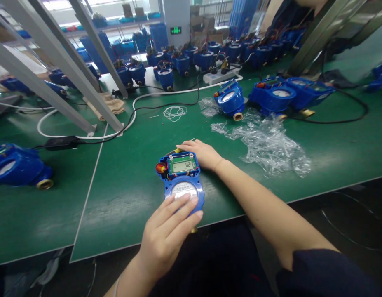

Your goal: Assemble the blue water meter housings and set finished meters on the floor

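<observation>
A blue water meter (200, 190) lies in front of me near the table's front edge. Its upper housing is uncovered, showing a green circuit board, a small digital display (182, 166) and a red-and-yellow wrapped part (160, 167) with wires. My left hand (166, 231) rests over the round dial (181, 189), fingers stretched out across it. Behind the display housing, my right hand (205, 154) lies with its fingers extended to the left. Under those fingertips a yellow object (177, 151) partly shows; its kind is hidden. The right thumb is out of sight behind the meter.
Crumpled clear plastic (268, 144) lies right of centre, beside several blue meters (230, 99). Another meter (17, 167) stands at left. A white cable (153, 93), a power strip (221, 75) and grey metal posts (70, 70) are farther back. White string (175, 113) lies mid-table.
</observation>
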{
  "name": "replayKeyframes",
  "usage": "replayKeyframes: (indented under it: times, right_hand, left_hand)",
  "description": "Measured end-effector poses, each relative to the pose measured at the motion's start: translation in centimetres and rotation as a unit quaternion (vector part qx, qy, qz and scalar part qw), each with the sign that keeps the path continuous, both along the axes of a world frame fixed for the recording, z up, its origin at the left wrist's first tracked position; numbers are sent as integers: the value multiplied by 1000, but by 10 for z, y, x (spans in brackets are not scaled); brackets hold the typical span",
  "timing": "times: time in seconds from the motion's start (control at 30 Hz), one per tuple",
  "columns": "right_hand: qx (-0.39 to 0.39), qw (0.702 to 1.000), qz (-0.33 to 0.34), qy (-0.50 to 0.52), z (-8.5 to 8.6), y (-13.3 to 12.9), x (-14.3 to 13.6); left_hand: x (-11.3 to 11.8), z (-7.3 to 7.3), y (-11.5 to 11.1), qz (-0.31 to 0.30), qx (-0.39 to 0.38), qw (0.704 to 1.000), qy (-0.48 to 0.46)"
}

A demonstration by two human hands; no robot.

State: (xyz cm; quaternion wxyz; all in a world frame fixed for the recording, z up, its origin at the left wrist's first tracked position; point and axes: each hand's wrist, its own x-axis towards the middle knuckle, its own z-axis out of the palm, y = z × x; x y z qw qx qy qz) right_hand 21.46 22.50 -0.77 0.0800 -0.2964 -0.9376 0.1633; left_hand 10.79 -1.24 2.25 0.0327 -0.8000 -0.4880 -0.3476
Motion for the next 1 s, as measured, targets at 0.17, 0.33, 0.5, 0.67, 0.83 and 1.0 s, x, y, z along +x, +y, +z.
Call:
replayKeyframes:
  times: [0.17, 0.33, 0.5, 0.67, 0.83, 1.0]
  right_hand:
    - [16, 986, -149, -70, 5, -23, 20]
    - [-32, 966, -226, -124, 10, -49, 68]
    - [-59, 957, -281, -27, 19, -73, 94]
    - [-146, 944, -228, 186, 54, -110, 71]
    - [-73, 958, -273, 57, 74, -129, 38]
    - [-16, 960, -278, -18, 81, -125, 24]
  left_hand:
    - [-5, 1, -4, 7, -19, 1000, 19]
    - [-15, 10, -5, 0, -56, 994, 90]
    - [-15, 17, -2, 10, -53, 994, 97]
    - [-4, 11, 0, 12, -12, 993, 120]
    - [3, 4, 0, 30, 22, 991, 128]
    - [4, 6, 2, 27, 29, 990, 135]
